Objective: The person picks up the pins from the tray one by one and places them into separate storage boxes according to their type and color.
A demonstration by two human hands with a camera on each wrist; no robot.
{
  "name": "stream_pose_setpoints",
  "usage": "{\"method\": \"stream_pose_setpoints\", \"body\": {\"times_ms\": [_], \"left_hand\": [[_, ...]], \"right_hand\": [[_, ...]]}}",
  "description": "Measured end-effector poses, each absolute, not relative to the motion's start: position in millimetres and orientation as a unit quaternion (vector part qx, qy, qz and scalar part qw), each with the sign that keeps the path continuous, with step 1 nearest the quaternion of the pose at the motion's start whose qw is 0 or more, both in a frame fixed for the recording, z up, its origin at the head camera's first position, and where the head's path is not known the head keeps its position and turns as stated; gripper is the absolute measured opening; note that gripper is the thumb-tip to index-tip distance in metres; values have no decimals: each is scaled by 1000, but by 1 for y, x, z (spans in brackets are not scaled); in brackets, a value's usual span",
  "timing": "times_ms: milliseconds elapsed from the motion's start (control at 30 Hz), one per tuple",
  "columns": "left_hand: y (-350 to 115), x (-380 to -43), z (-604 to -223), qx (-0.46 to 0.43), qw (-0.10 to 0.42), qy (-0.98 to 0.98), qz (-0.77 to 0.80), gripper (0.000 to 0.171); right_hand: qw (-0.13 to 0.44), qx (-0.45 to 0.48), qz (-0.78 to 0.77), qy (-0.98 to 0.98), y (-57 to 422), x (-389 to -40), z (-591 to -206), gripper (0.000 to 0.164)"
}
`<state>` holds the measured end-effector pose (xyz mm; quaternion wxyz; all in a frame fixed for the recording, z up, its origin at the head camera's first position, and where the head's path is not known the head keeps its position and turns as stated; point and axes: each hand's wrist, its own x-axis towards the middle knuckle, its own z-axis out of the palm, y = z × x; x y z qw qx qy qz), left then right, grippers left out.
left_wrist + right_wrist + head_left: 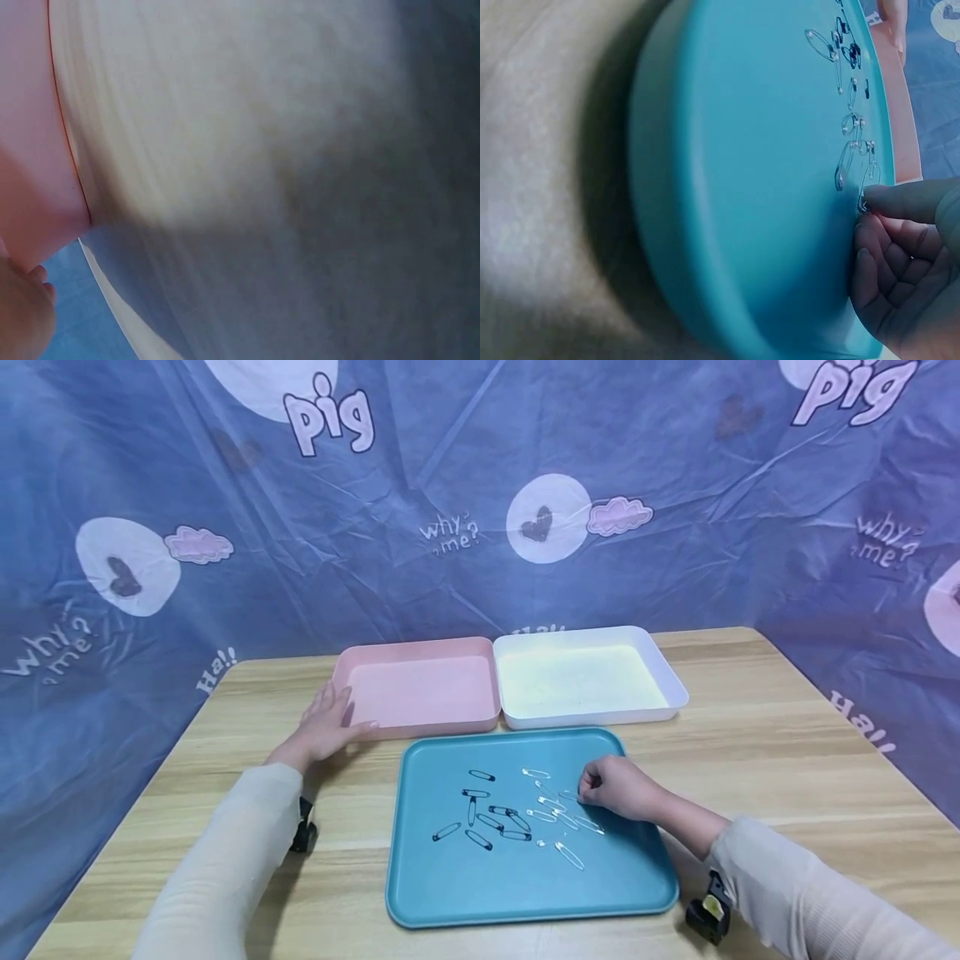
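My right hand (621,788) is over the right side of a teal tray (480,889). In the right wrist view, its thumb and index finger pinch one end of a silver safety pin (865,196). Several more silver safety pins (568,856) lie loosely grouped to the left of that hand. Farther left on the tray is a group of black safety pins (478,840). At the front left corner of a pink box (420,728), my left hand (324,727) rests with fingers spread along its side and the thumb against its front wall.
A white box (592,721) stands to the right of the pink box, side by side behind the teal tray. All rest on a wood-grain table (757,735). A blue printed cloth (465,585) hangs behind the table.
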<state>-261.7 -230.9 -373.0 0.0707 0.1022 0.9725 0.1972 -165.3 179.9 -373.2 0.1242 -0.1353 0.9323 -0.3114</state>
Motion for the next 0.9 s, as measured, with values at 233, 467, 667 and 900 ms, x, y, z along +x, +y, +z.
{"method": "stream_pose_setpoints", "body": {"times_ms": [233,467,667,900], "left_hand": [[-230,-263,-375,102,66,972,199,95],[-233,-263,-376,95,65,976,186,100],[-235,-263,-377,92,68,979,168,100],[-232,-263,-375,98,76,978,165,101]], "right_hand": [[130,-166,-346,914,183,-167,-372,12],[138,-176,-408,885,180,-174,-366,9],[134,-169,-471,856,175,-179,-360,9],[115,-151,-501,844,167,-183,-355,5]]}}
